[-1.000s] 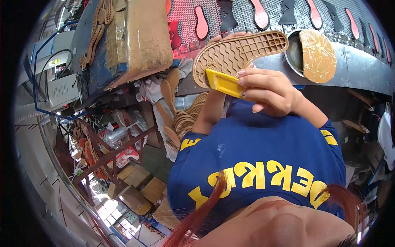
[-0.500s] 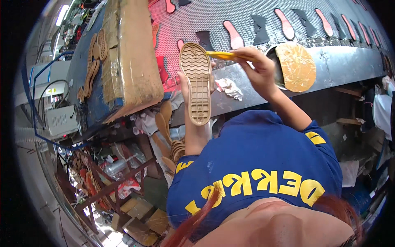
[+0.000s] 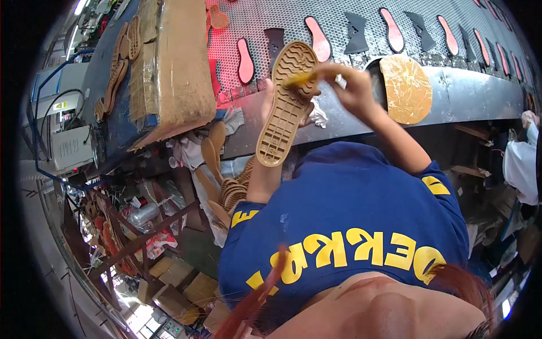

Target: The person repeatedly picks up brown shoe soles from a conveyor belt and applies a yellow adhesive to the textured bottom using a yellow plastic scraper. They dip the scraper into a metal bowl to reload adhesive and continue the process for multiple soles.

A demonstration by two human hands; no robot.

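Observation:
My left hand [image 3: 270, 101] holds a tan rubber shoe sole [image 3: 286, 104] upright, tread side toward me, toe end up. My fingers wrap it from behind, so most of that hand is hidden. My right hand [image 3: 353, 90] grips a small yellow brush [image 3: 297, 79] and presses its tip against the upper part of the sole. Both hands are raised over the edge of a perforated conveyor belt [image 3: 361, 14] that carries pink and dark insoles.
A round tan-coated glue pot [image 3: 405, 89] sits in the metal ledge to the right. A cardboard box [image 3: 172, 68] lies at the left. More tan soles [image 3: 226, 186] are stacked below. Racks, cartons and clutter fill the lower left.
The sole swung from lying sideways to standing upright and shifted right. My right hand brought the yellow brush onto its upper part.

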